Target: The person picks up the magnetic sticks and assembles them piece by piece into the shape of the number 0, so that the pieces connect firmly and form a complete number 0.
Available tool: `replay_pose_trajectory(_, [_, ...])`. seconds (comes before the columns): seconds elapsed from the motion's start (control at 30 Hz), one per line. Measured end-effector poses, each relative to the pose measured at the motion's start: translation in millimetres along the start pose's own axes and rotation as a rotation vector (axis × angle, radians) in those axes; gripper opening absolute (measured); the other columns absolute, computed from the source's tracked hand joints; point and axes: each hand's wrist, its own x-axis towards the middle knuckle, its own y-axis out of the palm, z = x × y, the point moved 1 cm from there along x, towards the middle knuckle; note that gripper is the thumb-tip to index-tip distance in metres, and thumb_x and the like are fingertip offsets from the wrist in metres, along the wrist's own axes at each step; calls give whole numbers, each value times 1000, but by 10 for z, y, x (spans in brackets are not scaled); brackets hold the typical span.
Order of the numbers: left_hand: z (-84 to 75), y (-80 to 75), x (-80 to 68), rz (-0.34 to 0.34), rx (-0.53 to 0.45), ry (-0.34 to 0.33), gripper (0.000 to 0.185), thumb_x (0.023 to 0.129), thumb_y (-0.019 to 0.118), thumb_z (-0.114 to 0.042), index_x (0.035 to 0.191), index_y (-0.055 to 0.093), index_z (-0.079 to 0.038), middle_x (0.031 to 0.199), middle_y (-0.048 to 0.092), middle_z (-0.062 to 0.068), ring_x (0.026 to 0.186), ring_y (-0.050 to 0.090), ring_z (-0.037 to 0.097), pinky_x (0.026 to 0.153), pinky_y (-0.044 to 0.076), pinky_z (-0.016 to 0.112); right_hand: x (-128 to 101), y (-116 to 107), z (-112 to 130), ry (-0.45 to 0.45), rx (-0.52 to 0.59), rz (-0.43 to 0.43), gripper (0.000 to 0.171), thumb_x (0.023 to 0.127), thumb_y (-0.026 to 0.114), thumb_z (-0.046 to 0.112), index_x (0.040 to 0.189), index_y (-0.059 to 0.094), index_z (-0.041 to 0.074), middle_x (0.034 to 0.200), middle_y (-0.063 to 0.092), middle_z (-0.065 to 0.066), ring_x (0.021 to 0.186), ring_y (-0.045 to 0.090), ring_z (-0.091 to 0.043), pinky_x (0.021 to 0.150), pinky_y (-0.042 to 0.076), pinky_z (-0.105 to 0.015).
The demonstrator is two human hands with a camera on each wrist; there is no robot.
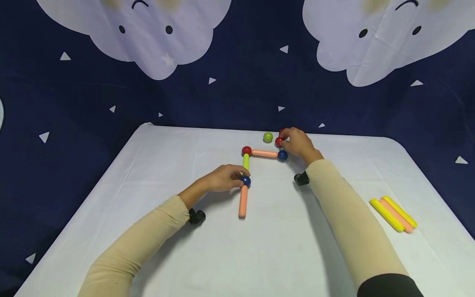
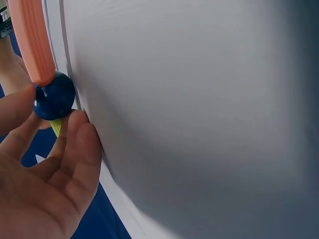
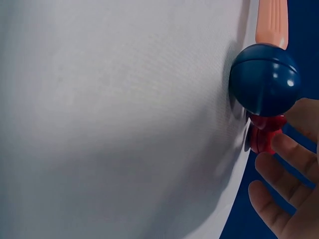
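My left hand (image 1: 222,178) pinches a blue ball (image 2: 56,97) between thumb and fingers. An orange stick (image 1: 243,202) runs from this ball toward me, and a lime-green stick (image 1: 246,161) leads away to a red corner ball (image 1: 246,151). From that corner another orange stick (image 1: 264,154) reaches right to a second blue ball (image 1: 282,156). Just behind it, my right hand (image 1: 298,143) has thumb and index finger around a loose red ball (image 1: 279,142). Another red ball (image 1: 282,132) sits right behind, partly covered by the fingers.
A lime-green ball (image 1: 268,137) lies left of the red balls, near the table's back edge. Two yellow sticks (image 1: 386,214) and an orange stick between them lie at the right. A dark blue cloth (image 1: 241,95) with clouds hangs behind the white table (image 1: 282,247).
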Motion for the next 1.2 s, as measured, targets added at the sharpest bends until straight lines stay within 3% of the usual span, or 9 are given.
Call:
replay_pose_trajectory(0.33, [-50,30,64,-2,-12,-21,32,95,65,-17,127,64,-17,121,67,11,99,59,19,77,48,26,-40,4,-20,79,79,-50,21,95,65,20,112,62,8,123,65,-16,107,56,-31,97,45,-50])
replay_pose_trajectory(0.53, [-69,48,81,2,-10,-41,32,95,65,-18,127,64,-18,122,66,10,102,58,19,80,48,28,-89,-31,-86,22,146,-57,31,95,64,16,123,60,5,124,66,-17,110,61,-31,98,46,-48])
replay_pose_trajectory(0.73, [-79,26,67,10,3,-46,33,96,64,-19,129,63,-18,124,66,10,107,59,21,85,49,31,-234,-158,-111,-47,214,-70,36,93,64,17,127,61,5,121,64,-19,104,65,-32,87,52,-41])
replay_pose_trajectory(0.83, [-74,1,47,4,1,-61,32,96,64,-19,129,63,-18,124,65,10,107,59,21,84,50,31,-330,-202,-93,-84,269,5,38,93,65,20,126,63,3,122,64,-19,100,65,-31,80,53,-33])
replay_pose_trajectory(1.03, [-59,-20,29,10,-4,-74,32,96,64,-19,129,63,-18,125,65,11,108,59,21,84,50,31,-485,-167,-47,-137,428,255,31,93,65,16,121,65,2,118,67,-16,89,64,-17,76,53,-22])
replay_pose_trajectory(1.2, [-63,-7,50,13,0,-63,32,96,64,-19,129,63,-18,124,65,10,106,59,20,84,49,31,-520,-103,-52,-161,415,303,27,92,64,11,118,66,4,113,67,-14,85,61,-12,75,52,-20])
